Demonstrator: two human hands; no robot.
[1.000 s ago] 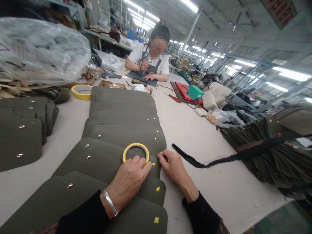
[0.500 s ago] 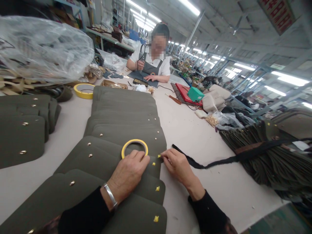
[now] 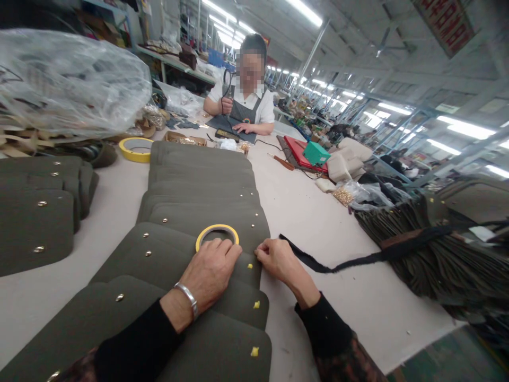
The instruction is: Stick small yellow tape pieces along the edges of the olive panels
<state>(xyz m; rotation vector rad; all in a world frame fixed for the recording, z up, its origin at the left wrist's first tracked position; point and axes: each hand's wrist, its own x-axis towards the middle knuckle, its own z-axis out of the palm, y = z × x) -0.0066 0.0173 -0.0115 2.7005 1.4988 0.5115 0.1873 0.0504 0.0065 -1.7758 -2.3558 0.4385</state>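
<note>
Several dark olive fabric panels (image 3: 207,212) lie overlapped in a row down the table, with small gold studs (image 3: 148,253) along both sides. My left hand (image 3: 210,270), with a metal bangle on the wrist, is closed on the near rim of a roll of yellow tape (image 3: 217,229) above the panels. My right hand (image 3: 278,259) is pinched at the right edge of one panel, its fingertips touching there; what lies between them is hidden. Small pieces of yellow tape (image 3: 255,352) sit on the right-hand corners of the nearer panels.
Another yellow tape roll (image 3: 135,150) lies behind, near a clear plastic bag (image 3: 75,85). More studded panels (image 3: 37,223) are at left. A black strip (image 3: 330,268) runs to a strapped panel bundle (image 3: 401,254) at right. Across the table a co-worker (image 3: 246,101) holds a corded tool.
My right fingertips have moved slightly left onto the panel edge, covering the piece of yellow tape seen there before. My left hand and its tape roll have shifted slightly left.
</note>
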